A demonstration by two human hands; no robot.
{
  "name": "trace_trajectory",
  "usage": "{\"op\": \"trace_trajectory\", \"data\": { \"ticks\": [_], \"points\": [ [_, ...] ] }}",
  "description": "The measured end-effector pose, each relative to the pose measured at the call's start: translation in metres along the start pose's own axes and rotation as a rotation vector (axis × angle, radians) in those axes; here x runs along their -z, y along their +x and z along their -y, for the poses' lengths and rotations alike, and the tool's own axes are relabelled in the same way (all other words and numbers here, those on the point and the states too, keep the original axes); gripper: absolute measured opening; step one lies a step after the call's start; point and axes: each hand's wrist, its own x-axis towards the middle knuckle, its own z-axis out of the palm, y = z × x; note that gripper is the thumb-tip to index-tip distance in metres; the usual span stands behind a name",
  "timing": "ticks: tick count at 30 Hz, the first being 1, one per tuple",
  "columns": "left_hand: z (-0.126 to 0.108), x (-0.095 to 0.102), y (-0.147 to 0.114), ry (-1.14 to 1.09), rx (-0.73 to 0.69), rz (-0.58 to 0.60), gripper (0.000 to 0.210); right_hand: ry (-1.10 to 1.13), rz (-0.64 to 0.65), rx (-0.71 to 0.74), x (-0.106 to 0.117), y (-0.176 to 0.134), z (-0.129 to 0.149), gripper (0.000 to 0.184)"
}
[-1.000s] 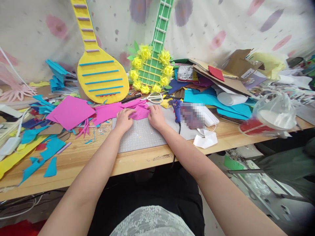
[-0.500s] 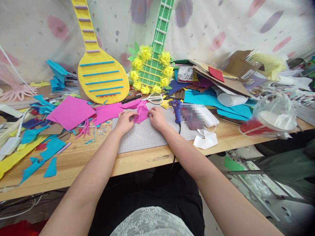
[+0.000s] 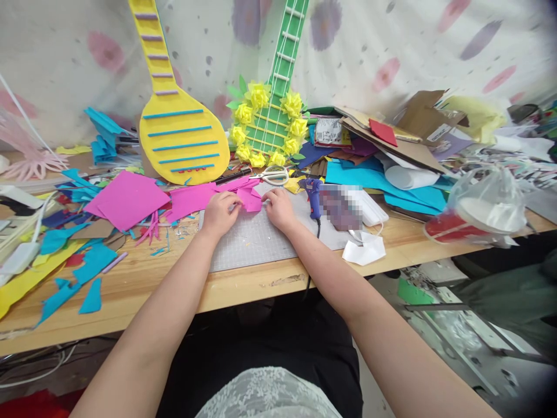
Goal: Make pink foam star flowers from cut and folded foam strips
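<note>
A small folded piece of pink paper [image 3: 251, 200] is between my two hands, just over the grey cutting mat [image 3: 243, 247]. My left hand [image 3: 221, 213] has its fingers curled in at the paper's left side. At its right edge, my right hand [image 3: 279, 209] pinches with thumb and fingers. The fingertips are small in view, and part of the paper's left side is hidden. Behind it lie more pink strips [image 3: 191, 200] and a pair of scissors with pale handles [image 3: 275, 175]. A blue glue gun [image 3: 313, 197] rests right of my right hand.
A yellow paper guitar [image 3: 185, 139] and a green one [image 3: 272, 125] with yellow flowers lean at the back. Pink sheets [image 3: 128, 200] and blue scraps [image 3: 93, 264] cover the left. Rightward are blue sheets [image 3: 361, 177], white paper [image 3: 364, 248] and a bagged red cup [image 3: 452, 225].
The pink paper between my hands has turned and now appears lower and wider, its front point no longer reaching down the mat. My hands have barely moved.
</note>
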Motion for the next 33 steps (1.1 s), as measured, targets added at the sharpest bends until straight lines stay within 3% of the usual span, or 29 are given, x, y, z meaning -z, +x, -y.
{"op": "trace_trajectory", "data": {
  "ticks": [3, 8, 15, 20, 23, 27, 33],
  "points": [
    [-0.011, 0.002, -0.001, 0.167, -0.005, -0.131, 0.015, 0.04, -0.096, 0.046, 0.003, 0.0, 0.003, 0.037],
    [-0.03, 0.002, -0.005, 0.19, -0.044, -0.057, 0.021, 0.177, -0.071, 0.086, 0.005, -0.004, 0.011, 0.034],
    [-0.032, -0.001, -0.005, 0.142, 0.036, -0.018, 0.022, 0.673, 0.019, -0.208, -0.002, 0.0, 0.007, 0.037],
    [-0.029, -0.004, -0.005, 0.111, 0.043, -0.012, 0.025, 0.956, 0.098, -0.124, -0.003, 0.003, 0.008, 0.05],
    [-0.027, -0.006, -0.006, 0.134, 0.033, 0.035, 0.028, 0.906, 0.058, -0.11, -0.004, 0.004, 0.006, 0.054],
    [-0.019, -0.009, -0.007, 0.208, 0.033, 0.141, 0.024, 0.64, 0.016, -0.152, -0.006, 0.004, 0.001, 0.047],
    [-0.011, -0.011, -0.005, 0.168, 0.043, 0.243, 0.022, 0.475, 0.112, -0.014, -0.001, -0.002, 0.007, 0.043]
  ]
}}
